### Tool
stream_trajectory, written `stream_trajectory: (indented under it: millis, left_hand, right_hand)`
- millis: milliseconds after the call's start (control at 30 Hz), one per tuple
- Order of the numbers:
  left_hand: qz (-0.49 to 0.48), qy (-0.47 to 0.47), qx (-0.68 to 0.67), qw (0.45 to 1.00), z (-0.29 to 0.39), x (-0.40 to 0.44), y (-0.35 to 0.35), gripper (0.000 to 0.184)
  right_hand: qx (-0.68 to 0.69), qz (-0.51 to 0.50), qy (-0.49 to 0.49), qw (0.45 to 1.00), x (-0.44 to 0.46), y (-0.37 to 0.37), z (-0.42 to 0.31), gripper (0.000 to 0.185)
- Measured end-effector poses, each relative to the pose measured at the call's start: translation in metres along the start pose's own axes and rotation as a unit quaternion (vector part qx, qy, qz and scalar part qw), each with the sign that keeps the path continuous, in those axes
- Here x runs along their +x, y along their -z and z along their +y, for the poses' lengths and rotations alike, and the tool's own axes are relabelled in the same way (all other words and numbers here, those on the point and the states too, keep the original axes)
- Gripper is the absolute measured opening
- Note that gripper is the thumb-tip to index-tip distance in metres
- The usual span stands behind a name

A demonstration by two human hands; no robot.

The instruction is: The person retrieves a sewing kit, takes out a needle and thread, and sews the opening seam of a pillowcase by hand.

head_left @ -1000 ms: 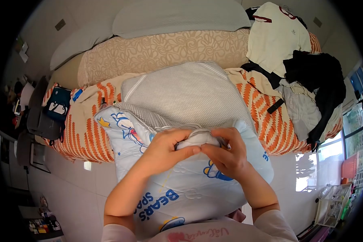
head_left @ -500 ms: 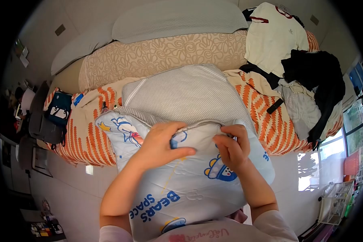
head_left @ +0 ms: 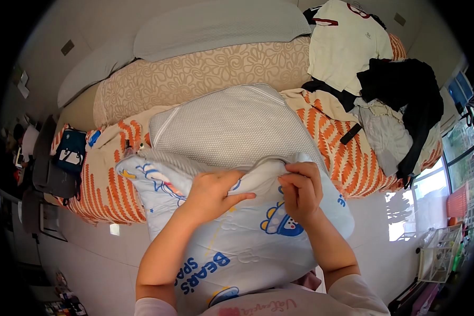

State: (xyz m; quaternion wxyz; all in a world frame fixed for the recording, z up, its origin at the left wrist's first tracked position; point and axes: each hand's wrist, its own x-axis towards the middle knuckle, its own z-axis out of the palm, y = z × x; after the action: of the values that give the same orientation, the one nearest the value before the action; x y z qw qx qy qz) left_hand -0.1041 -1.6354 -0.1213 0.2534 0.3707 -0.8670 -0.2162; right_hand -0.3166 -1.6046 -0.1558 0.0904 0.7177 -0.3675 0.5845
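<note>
A light blue quilted mat (head_left: 247, 263) with bear prints and "BEAR'S SPACE" lettering hangs toward me over the sofa front. Its grey mesh underside (head_left: 231, 121), with a pale strap across each far corner, lies on the sofa seat. My left hand (head_left: 213, 192) grips the folded edge, its fingers over the fabric and its thumb stretched out to the right. My right hand (head_left: 302, 192) pinches the same edge a little farther right, with fingers curled. The fabric between both hands is bunched, and the left fingertips are partly hidden.
An orange-and-cream cover (head_left: 113, 184) lies across the sofa. A white T-shirt (head_left: 342, 47), black clothing (head_left: 405, 89) and a black remote (head_left: 351, 134) are on the right. A dark teal bag (head_left: 70, 151) stands at left. A white rack (head_left: 440, 253) is at lower right.
The view has shifted slightly, so the sofa appears farther left. The mat's upper left edge has curled more toward me, and the fabric between my hands is more crumpled. Both hands keep their hold.
</note>
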Motion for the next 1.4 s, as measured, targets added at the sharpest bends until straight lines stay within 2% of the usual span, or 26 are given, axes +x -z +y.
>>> stream_trajectory:
  millis: [67, 167, 267, 367, 467, 567, 633, 767, 867, 967, 1067, 1167, 1267, 1367, 1400]
  left_hand:
    - [-0.079, 0.125, -0.151, 0.977, 0.000, -0.002, -0.003, 0.040]
    - [-0.110, 0.222, -0.345, 0.905, 0.004, -0.005, -0.016, 0.039]
    - [-0.080, 0.194, -0.360, 0.909, 0.013, -0.008, -0.017, 0.037]
    - [-0.059, 0.205, -0.442, 0.871, -0.013, -0.028, -0.034, 0.039]
    - [-0.012, 0.245, -0.371, 0.896, -0.024, -0.045, -0.047, 0.039]
    - [-0.021, 0.272, -0.278, 0.921, -0.005, -0.048, -0.045, 0.035]
    - [-0.018, 0.293, -0.287, 0.912, -0.002, -0.050, -0.049, 0.034]
    - [-0.041, 0.309, -0.265, 0.912, 0.005, -0.044, -0.048, 0.033]
    - [-0.027, 0.202, -0.289, 0.935, 0.009, -0.038, -0.044, 0.041]
    - [-0.062, 0.136, -0.170, 0.974, 0.027, -0.015, -0.024, 0.039]
    - [-0.121, 0.202, -0.240, 0.942, 0.037, -0.004, -0.015, 0.045]
    - [-0.193, 0.125, -0.241, 0.943, 0.032, 0.001, -0.019, 0.043]
    - [-0.197, 0.111, -0.307, 0.924, 0.016, -0.006, -0.039, 0.037]
    - [-0.144, 0.225, -0.431, 0.862, 0.020, -0.017, -0.052, 0.033]
    - [-0.133, 0.221, -0.405, 0.877, 0.021, -0.021, -0.052, 0.033]
  right_hand:
    - [0.011, -0.007, -0.024, 1.000, 0.005, 0.000, -0.002, 0.016]
    - [0.030, -0.041, -0.081, 0.995, 0.013, 0.004, -0.003, 0.015]
    - [0.042, -0.074, -0.107, 0.991, 0.010, 0.009, 0.006, 0.014]
    - [0.058, -0.087, -0.105, 0.989, -0.005, 0.007, 0.010, 0.013]
    - [0.070, -0.101, -0.089, 0.988, -0.018, 0.002, 0.006, 0.015]
    - [0.052, -0.118, -0.071, 0.989, -0.025, -0.002, 0.002, 0.017]
    - [0.031, -0.130, -0.059, 0.989, -0.027, -0.001, 0.000, 0.018]
    - [-0.037, -0.096, 0.024, 0.994, -0.027, 0.001, -0.007, 0.017]
    - [-0.032, -0.087, 0.032, 0.995, -0.030, 0.004, -0.013, 0.019]
    - [-0.009, -0.074, 0.032, 0.997, -0.034, 0.003, -0.017, 0.021]
    - [0.011, -0.065, 0.033, 0.997, -0.034, 0.008, -0.026, 0.023]
    - [0.049, -0.071, 0.033, 0.996, -0.035, 0.014, -0.031, 0.023]
    - [0.105, -0.044, -0.010, 0.993, -0.042, 0.022, -0.038, 0.016]
    - [0.192, 0.032, -0.126, 0.973, -0.041, 0.047, -0.051, 0.005]
    - [0.241, 0.072, -0.180, 0.951, -0.045, 0.054, -0.054, 0.003]
